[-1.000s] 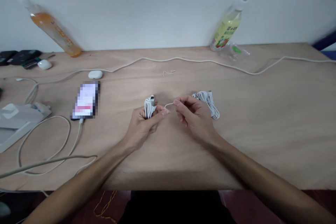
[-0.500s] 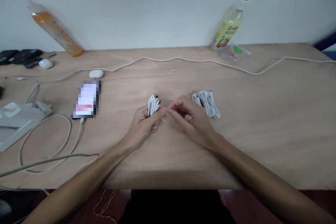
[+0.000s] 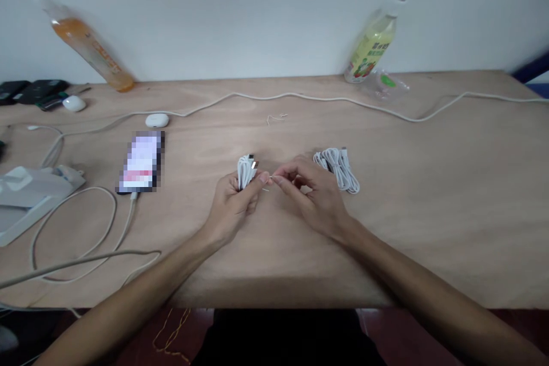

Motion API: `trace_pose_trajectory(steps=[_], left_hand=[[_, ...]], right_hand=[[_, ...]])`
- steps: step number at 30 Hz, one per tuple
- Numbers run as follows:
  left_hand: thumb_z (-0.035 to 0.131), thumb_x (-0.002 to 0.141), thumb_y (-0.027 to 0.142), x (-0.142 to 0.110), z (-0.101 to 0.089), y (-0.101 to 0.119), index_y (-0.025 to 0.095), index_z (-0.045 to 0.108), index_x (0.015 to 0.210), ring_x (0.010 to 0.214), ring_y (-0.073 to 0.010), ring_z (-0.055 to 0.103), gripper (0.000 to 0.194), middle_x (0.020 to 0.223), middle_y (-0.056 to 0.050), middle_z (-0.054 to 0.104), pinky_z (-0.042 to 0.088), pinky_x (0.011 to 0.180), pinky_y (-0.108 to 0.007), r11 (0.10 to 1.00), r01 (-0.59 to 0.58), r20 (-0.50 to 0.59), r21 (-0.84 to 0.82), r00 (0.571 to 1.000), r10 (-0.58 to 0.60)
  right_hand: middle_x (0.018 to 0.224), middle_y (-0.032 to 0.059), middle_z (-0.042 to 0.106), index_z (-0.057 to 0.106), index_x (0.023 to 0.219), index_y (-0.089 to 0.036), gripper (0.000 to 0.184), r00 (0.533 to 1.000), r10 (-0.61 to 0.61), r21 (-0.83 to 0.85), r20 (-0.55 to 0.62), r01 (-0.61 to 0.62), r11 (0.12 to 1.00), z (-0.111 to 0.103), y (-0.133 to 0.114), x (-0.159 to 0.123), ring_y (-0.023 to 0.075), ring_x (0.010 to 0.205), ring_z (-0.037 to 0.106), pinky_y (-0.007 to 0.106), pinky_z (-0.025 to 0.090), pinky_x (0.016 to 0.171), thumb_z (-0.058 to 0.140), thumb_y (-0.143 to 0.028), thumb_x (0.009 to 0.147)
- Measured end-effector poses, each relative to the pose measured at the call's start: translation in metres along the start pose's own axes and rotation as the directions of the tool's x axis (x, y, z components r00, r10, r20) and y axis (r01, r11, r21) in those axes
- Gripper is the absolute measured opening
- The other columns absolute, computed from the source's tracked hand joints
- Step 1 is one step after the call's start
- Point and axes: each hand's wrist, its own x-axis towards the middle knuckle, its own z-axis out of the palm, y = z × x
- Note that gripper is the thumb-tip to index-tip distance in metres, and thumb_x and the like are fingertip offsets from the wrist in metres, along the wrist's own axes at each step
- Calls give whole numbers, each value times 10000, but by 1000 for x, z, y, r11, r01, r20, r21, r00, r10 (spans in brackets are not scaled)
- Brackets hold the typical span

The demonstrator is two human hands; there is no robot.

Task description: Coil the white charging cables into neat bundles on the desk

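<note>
A coiled white USB cable (image 3: 245, 171) stands upright in my left hand (image 3: 234, 197), its metal plug showing at the top. My left thumb and fingers are closed around the coil. A thin white twist tie (image 3: 271, 176) runs between my two hands. My right hand (image 3: 315, 191) pinches its end between thumb and forefinger. More coiled white cables (image 3: 338, 168) lie on the table just behind my right hand, which partly hides them.
A phone (image 3: 141, 161) with a cable plugged in lies left, near a white earbud case (image 3: 157, 120). An orange drink bottle (image 3: 92, 54) and a yellow-green bottle (image 3: 372, 48) stand by the wall. Loose twist ties (image 3: 275, 119) lie behind my hands. A long white cable (image 3: 287, 95) crosses the table.
My left hand has shifted slightly left with the coiled cable, and the coil has turned a little. My right hand keeps its pinch and has hardly moved.
</note>
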Motion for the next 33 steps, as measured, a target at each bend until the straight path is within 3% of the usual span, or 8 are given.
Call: trace_pose_trajectory(steps=[4, 7, 13, 18, 21, 29, 31, 33], left_hand=[[909, 778, 534, 1, 1, -1, 174, 684, 781, 411, -35, 139, 425, 456, 154, 286, 120, 392, -212, 999, 14, 6, -33, 1000, -14], [904, 778, 525, 2, 0, -2, 174, 676, 769, 423, -37, 145, 418, 471, 148, 290, 122, 391, -211, 1000, 28, 6, -15, 1000, -28], [895, 782, 509, 2, -1, -2, 179, 673, 772, 432, -40, 135, 398, 486, 149, 273, 114, 393, -212, 999, 42, 10, -26, 999, -41], [902, 780, 519, 2, -1, 0, 178, 661, 752, 442, -39, 122, 419, 501, 150, 257, 110, 388, -209, 997, 69, 13, -45, 998, -68], [906, 784, 534, 2, -1, -1, 180, 649, 755, 447, -40, 123, 438, 507, 150, 254, 113, 382, -201, 995, 81, 19, -54, 997, -80], [894, 817, 541, 3, -3, -2, 209, 608, 853, 445, -47, 129, 440, 534, 151, 246, 172, 389, -168, 979, 140, 64, -150, 989, -132], [807, 871, 583, 3, -4, 0, 198, 660, 1000, 453, -66, 172, 432, 558, 130, 305, 213, 398, -170, 966, 148, 71, -213, 988, -135], [700, 926, 587, 3, -5, 1, 179, 687, 1107, 475, -84, 237, 446, 603, 98, 366, 260, 421, -177, 954, 144, 79, -263, 989, -128]], right_hand=[[830, -5, 692, 748, 914, -228, 113, 997, 77, 112, -33, -73, 991, 4, 1, -1, 140, 737, 625, 254, 498, 628, 717, -242, 1022], [820, -2, 704, 761, 912, -228, 141, 980, 201, 229, 5, -197, 953, 5, -1, 0, 133, 702, 611, 254, 491, 602, 714, -309, 1018], [705, -26, 625, 717, 850, -211, 353, 895, 391, 460, 213, -445, 768, 2, -1, 4, 105, 562, 514, 233, 412, 475, 748, -542, 967], [665, -48, 579, 702, 849, -208, 373, 810, 471, 519, 349, -585, 623, 2, -1, 4, 87, 532, 460, 215, 341, 446, 796, -563, 913], [655, -52, 569, 701, 858, -209, 367, 783, 490, 513, 383, -622, 592, 2, -1, 4, 86, 537, 452, 213, 333, 453, 807, -558, 908], [663, -51, 576, 703, 869, -203, 364, 790, 452, 470, 414, -611, 638, -4, 0, 7, 82, 531, 462, 220, 346, 469, 810, -548, 920], [664, -52, 579, 684, 849, -210, 351, 821, 427, 468, 378, -567, 678, -5, -2, 7, 80, 516, 453, 222, 346, 458, 782, -531, 950], [677, -51, 586, 682, 863, -218, 290, 881, 368, 464, 298, -471, 750, -5, -6, 7, 85, 522, 462, 225, 366, 465, 741, -471, 994]])
